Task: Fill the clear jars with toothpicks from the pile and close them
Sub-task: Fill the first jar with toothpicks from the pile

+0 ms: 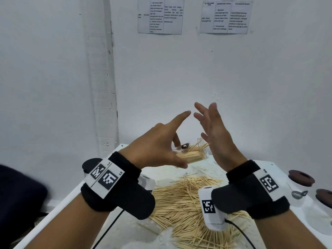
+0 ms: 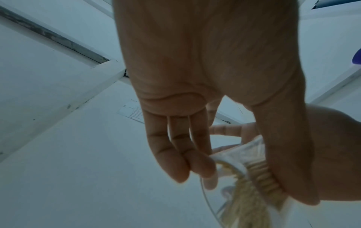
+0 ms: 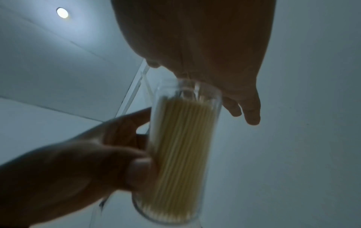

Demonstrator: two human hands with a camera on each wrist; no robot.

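Observation:
My left hand (image 1: 161,146) holds a clear jar (image 1: 194,155) packed with toothpicks, lying on its side above the table, thumb below and fingers behind, index finger pointing up. The jar's mouth faces right, and several toothpicks (image 1: 201,145) stick out of it. My right hand (image 1: 213,130) has straight spread fingers, and its palm presses against the jar's mouth. In the right wrist view the jar (image 3: 179,154) shows a dense bundle of toothpicks, with my left hand (image 3: 97,154) on its side. In the left wrist view the jar (image 2: 248,177) sits between thumb and fingers. A loose toothpick pile (image 1: 188,203) lies below.
The white table (image 1: 129,229) stands against a white wall. Two dark brown lids (image 1: 301,177) sit on clear jars at the right edge, with a metal clasp (image 1: 299,194) between them. Black cables run from the wrist cameras. A dark shape lies at the far left.

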